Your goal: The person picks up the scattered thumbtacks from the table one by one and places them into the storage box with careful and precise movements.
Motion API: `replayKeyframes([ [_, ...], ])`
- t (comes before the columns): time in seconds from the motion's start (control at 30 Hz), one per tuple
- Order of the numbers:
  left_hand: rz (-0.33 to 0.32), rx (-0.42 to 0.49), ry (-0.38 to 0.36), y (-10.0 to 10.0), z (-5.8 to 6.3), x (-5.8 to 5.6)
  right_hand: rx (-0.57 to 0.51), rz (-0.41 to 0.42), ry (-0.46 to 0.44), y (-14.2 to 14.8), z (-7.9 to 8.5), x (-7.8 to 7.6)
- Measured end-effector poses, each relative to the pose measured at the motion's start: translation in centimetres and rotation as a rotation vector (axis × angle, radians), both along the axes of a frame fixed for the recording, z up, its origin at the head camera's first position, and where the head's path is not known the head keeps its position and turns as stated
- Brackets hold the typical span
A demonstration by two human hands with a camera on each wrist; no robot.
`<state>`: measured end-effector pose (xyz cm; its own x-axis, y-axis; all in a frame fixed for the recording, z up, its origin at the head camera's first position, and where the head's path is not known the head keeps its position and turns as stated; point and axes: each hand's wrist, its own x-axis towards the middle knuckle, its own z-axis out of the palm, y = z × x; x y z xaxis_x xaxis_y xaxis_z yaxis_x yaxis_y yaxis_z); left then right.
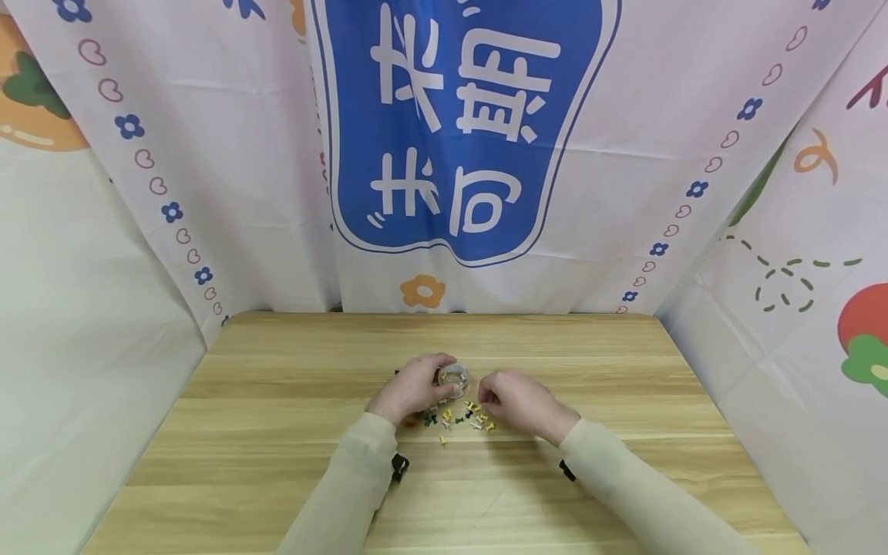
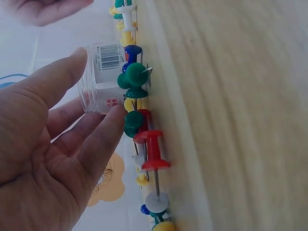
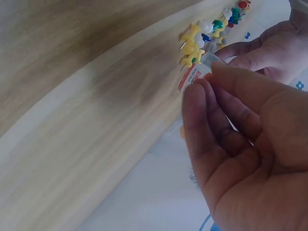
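My left hand (image 1: pixel 415 385) grips a small clear round jar (image 1: pixel 454 379), thumb on one side and fingers on the other. A few push pins show inside it. In the left wrist view the jar's label (image 2: pixel 109 57) carries a barcode. My right hand (image 1: pixel 522 402) is just right of the jar, thumb and fingertips brought together. Between them shows a small red push pin (image 3: pixel 208 77), mostly hidden by the fingers. Loose push pins (image 1: pixel 479 420) in yellow, white, green, blue and red lie scattered in front of the jar, between my hands.
The wooden table (image 1: pixel 277 447) reaches back to a printed cloth (image 1: pixel 277 193) hanging behind it, with more cloth at both sides. One yellow push pin (image 1: pixel 442 441) lies apart, nearer the front. Dark straps (image 1: pixel 400 466) show at both wrists.
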<state>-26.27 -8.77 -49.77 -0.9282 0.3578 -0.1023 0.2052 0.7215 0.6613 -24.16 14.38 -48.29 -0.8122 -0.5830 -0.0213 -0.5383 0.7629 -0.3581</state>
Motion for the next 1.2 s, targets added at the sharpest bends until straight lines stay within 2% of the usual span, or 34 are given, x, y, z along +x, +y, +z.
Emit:
replayKeyframes([
  [0.2, -0.001, -0.008, 0.006, 0.0, 0.1, 0.0, 0.066, 0.040, -0.016, 0.1, 0.1, 0.9],
  [0.6, 0.003, 0.000, 0.007, 0.0, 0.1, 0.1, 0.154, 0.059, 0.009, 0.1, 0.1, 2.0],
  [0.93, -0.004, 0.000, 0.024, -0.1, 0.0, 0.1, 0.175, 0.085, 0.042, -0.2, -0.2, 2.2],
  [1.2, -0.012, -0.008, 0.036, -0.2, 0.1, 0.1, 0.154, 0.071, 0.028, -0.2, -0.2, 2.0],
])
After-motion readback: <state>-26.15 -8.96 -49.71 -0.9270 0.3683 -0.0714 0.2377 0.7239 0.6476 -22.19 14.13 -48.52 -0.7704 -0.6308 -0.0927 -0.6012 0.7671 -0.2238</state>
